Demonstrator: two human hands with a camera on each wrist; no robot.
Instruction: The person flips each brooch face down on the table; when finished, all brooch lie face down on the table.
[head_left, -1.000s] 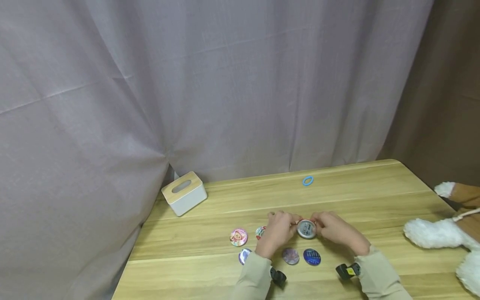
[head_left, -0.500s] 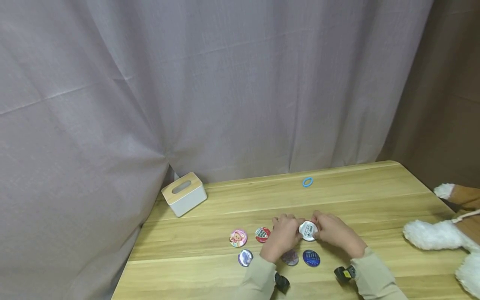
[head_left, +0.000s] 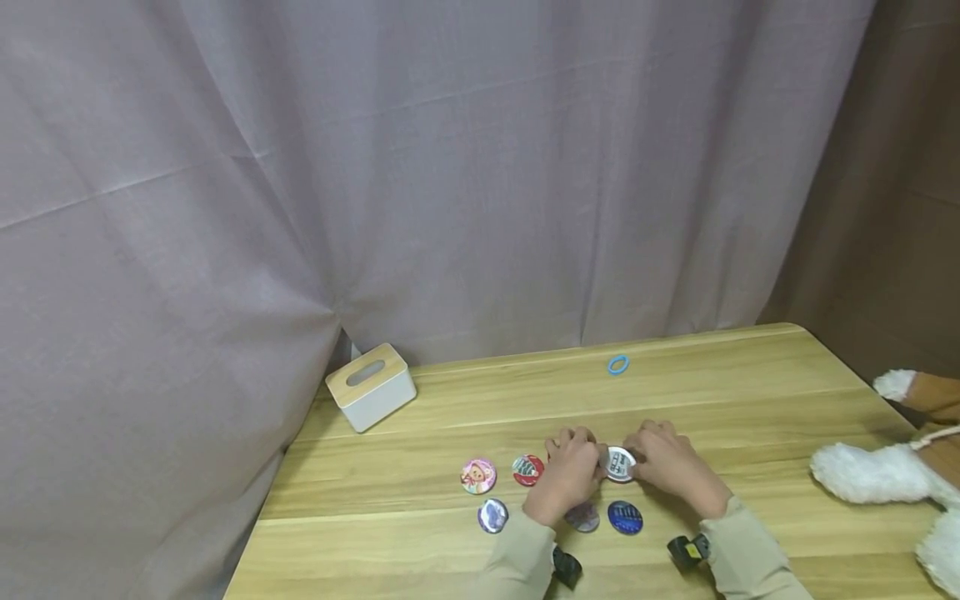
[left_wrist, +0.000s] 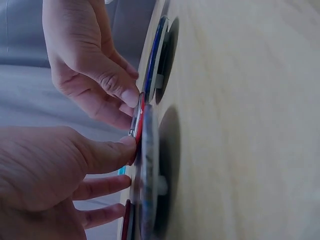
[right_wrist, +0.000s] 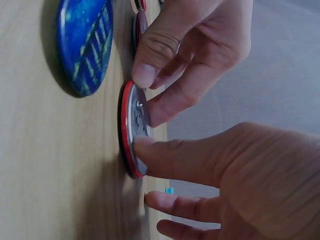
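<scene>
Both hands are at a round pin badge (head_left: 619, 464) with its silver back facing up and a red rim (right_wrist: 127, 125). My left hand (head_left: 572, 475) pinches its left edge, thumb (left_wrist: 117, 152) on the rim. On the opposite edge my right hand (head_left: 675, 467) holds it, with its thumb (right_wrist: 165, 152) over the metal back; its index finger is mostly hidden. The badge sits low, at or just above the table. Nearer the body lie a blue badge (head_left: 625, 517) and a mauve badge (head_left: 582, 517), the latter partly covered by the left hand.
Left of the hands lie a red-and-green badge (head_left: 528, 470), a pink badge (head_left: 477, 476) and a white-purple badge (head_left: 492, 516). A blue ring (head_left: 618, 365) lies near the back edge. A tissue box (head_left: 371, 387) stands back left; a plush toy (head_left: 870, 475) is at the right.
The badge has tilted back from facing the head camera and gone slightly right. My left hand has shifted right, uncovering the red-and-green and white-purple badges. The right hand's fingers have spread a little.
</scene>
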